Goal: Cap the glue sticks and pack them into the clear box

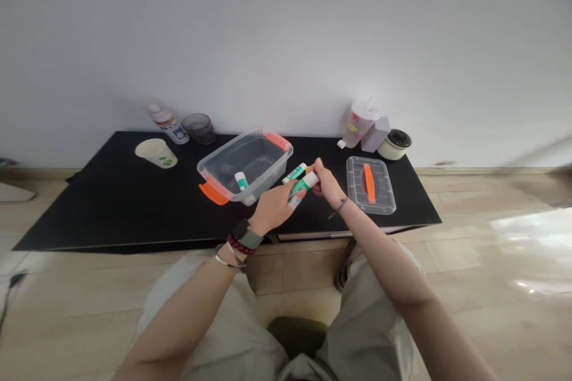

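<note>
My left hand (277, 205) is closed round a green-and-white glue stick (304, 184), its white end pointing toward my right hand. My right hand (328, 183) is closed at that white end, thumb up; a small yellow bit shows by its fingertips, and what it pinches is hidden. Just beyond, a second glue stick (294, 173) lies close to my left fingers; whether they touch it I cannot tell. A third glue stick (241, 181) leans inside the clear plastic box (272, 177) with orange latches, left of my hands.
Right of my hands lies the clear lid (383, 193) with an orange handle. Behind it stand a flowered tumbler (357, 125), a grey box (376, 134) and a black-lidded cream jar (393, 146). A small white piece (341, 144) is beside the tumbler. Leftward are a paper cup (154, 152), dark glass (199, 128) and spray can (168, 124).
</note>
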Demonstrator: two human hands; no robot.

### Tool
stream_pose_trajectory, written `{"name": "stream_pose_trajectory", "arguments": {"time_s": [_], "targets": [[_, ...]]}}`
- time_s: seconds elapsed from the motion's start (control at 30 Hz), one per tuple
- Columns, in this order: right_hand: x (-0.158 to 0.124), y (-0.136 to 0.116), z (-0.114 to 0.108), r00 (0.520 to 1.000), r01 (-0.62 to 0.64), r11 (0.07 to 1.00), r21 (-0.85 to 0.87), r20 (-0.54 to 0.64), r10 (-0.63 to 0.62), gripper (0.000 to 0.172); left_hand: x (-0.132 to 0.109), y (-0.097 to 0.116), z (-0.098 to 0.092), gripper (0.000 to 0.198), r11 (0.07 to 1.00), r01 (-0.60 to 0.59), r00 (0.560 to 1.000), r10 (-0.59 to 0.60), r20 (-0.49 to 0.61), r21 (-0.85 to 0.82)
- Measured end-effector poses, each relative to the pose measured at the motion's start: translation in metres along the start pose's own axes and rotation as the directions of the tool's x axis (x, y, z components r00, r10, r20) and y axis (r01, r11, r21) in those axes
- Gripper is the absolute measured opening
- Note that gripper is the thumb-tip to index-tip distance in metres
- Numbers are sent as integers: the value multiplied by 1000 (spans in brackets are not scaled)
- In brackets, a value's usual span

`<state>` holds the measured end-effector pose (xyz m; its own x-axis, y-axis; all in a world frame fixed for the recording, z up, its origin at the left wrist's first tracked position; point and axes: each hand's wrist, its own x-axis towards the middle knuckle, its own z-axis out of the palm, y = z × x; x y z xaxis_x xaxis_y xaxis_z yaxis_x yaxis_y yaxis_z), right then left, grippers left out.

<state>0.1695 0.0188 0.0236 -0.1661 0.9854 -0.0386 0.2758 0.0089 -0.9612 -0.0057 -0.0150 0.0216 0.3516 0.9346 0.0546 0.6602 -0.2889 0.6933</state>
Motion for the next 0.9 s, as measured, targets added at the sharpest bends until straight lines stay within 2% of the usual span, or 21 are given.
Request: {"name": "stream_pose_trajectory", "arguments": {"time_s": [0.03, 0.1, 0.2, 0.3, 0.43, 0.67, 0.8, 0.9], "targets": [[1, 1, 0, 1000, 3, 995, 102, 12, -4, 63, 1, -1, 0, 40, 992, 11, 1000, -8, 21, -124], [1, 2, -1, 997, 74, 978, 195, 15, -78, 62, 3, -3, 0, 45, 927, 34, 997, -4, 82, -373], [-2, 3, -1, 978, 206, 965, 161, 2, -209, 52, 4, -5, 3, 50, 828, 73, 988, 18, 156, -556], [-2, 3, -3, 973, 229, 969, 91, -27, -228, 46, 5, -5, 4, 53, 826, 99, 985, 0, 175, -554], [-1, 5, -6, 972, 232, 971, 64, -39, -230, 45, 7, -3, 1, 54, 849, 61, 989, 20, 147, -524], [2, 12, -7, 971, 232, 966, 114, 29, -236, 45, 12, -11, 5, 63, 734, 64, 995, 7, 101, -677], [3, 17, -6, 970, 240, 963, 125, 16, -244, 43, 11, -16, 7, 64, 746, 31, 999, -17, 27, -666], [2, 20, -5, 977, 213, 973, 86, -6, -214, 49, 9, -13, 5, 73, 719, -9, 999, -15, -29, -695]]}}
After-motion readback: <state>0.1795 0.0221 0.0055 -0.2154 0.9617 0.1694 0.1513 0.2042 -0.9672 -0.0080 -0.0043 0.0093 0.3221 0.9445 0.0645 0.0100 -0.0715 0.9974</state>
